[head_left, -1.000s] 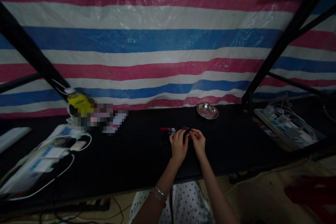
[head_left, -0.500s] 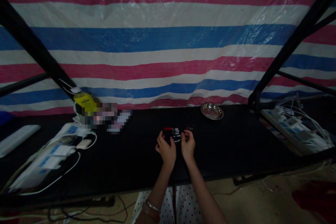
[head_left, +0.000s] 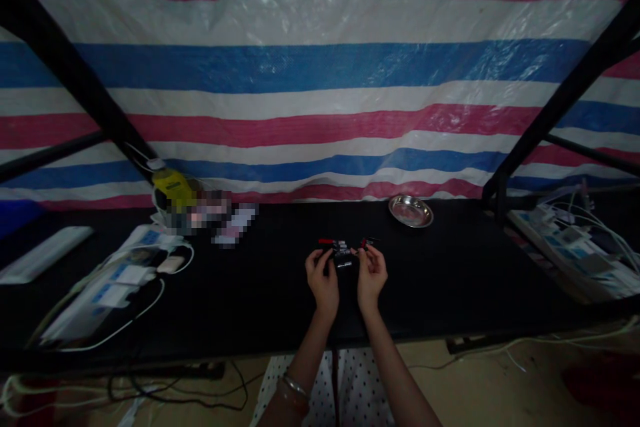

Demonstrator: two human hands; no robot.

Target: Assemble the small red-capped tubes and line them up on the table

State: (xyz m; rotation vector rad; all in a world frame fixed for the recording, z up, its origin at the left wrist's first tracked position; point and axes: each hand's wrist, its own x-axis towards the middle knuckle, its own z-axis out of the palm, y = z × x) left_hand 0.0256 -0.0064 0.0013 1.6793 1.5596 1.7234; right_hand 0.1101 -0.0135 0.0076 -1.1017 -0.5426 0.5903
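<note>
Several slim black marker pens with white print lie side by side on the black table; a red marker pen point(head_left: 327, 241) is at their far end. My left hand point(head_left: 323, 280) is closed at their near left, with thumb and index finger pinched on a black marker pen point(head_left: 343, 253). Another black marker pen point(head_left: 345, 265) lies just in front, between the hands. My right hand point(head_left: 371, 277) is closed in a pinch at the marker's right end; what it holds is too small and dark to name. Small red and black pieces point(head_left: 369, 241) lie beyond its fingertips.
A round metal dish point(head_left: 411, 211) stands at the back right of the table point(head_left: 450, 280). To the left are a yellow bottle point(head_left: 173, 188), a blurred-out flat item point(head_left: 236, 223) and a power strip with white cables point(head_left: 107, 293). More cables and plugs point(head_left: 575, 240) lie far right.
Both hands have shifted slightly to the right in view, partly as the camera turned. The right hand is a little farther from the left, and the near marker pen shows more clearly between them.
</note>
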